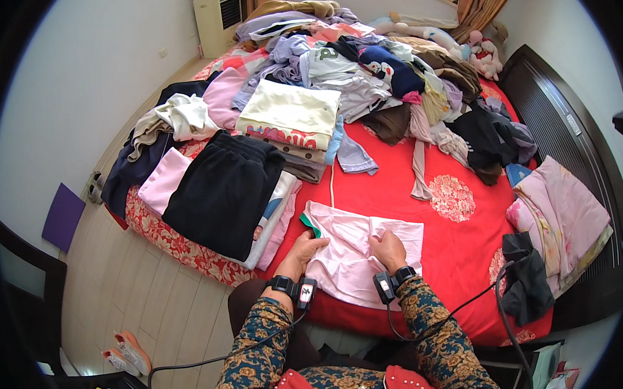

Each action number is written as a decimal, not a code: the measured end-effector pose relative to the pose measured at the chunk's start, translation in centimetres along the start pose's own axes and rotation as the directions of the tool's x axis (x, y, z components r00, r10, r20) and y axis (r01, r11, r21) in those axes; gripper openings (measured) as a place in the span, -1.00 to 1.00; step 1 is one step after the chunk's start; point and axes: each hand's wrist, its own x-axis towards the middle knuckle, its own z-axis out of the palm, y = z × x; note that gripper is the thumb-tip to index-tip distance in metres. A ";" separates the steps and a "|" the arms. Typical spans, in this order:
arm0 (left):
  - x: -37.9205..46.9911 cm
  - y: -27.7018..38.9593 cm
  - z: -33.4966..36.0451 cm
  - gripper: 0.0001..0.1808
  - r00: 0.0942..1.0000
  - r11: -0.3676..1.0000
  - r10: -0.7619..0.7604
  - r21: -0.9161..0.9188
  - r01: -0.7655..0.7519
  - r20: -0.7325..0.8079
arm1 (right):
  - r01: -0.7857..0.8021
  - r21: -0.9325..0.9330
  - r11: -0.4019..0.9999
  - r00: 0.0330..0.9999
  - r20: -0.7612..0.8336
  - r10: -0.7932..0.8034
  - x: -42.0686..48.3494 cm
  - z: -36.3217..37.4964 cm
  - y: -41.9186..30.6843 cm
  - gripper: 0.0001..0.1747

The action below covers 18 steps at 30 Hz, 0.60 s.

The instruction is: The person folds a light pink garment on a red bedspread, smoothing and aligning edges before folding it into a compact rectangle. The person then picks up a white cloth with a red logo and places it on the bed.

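A pale pink garment lies partly folded on the red bedspread in front of me. My left hand grips its left edge, where a strip of green fabric shows. My right hand is closed on the cloth right of the middle and bunches it into creases; its fingertips are hidden. Just left of the garment, folded black trousers rest on other folded clothes. Behind them is a stack of folded clothes with a cream top uppermost.
A large heap of loose clothes covers the far side of the bed. Folded pink bedding and a dark grey cloth lie at the right, by the dark headboard. Cables run from both wrist devices. Shoes stand on the floor.
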 end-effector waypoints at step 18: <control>-1.4 1.3 0.2 -0.32 0.988 1.000 -0.002 0.021 -0.002 0.156 | 0.026 0.662 0.749 0.997 0.038 -0.068 -1.4 -0.5 2.8 -0.68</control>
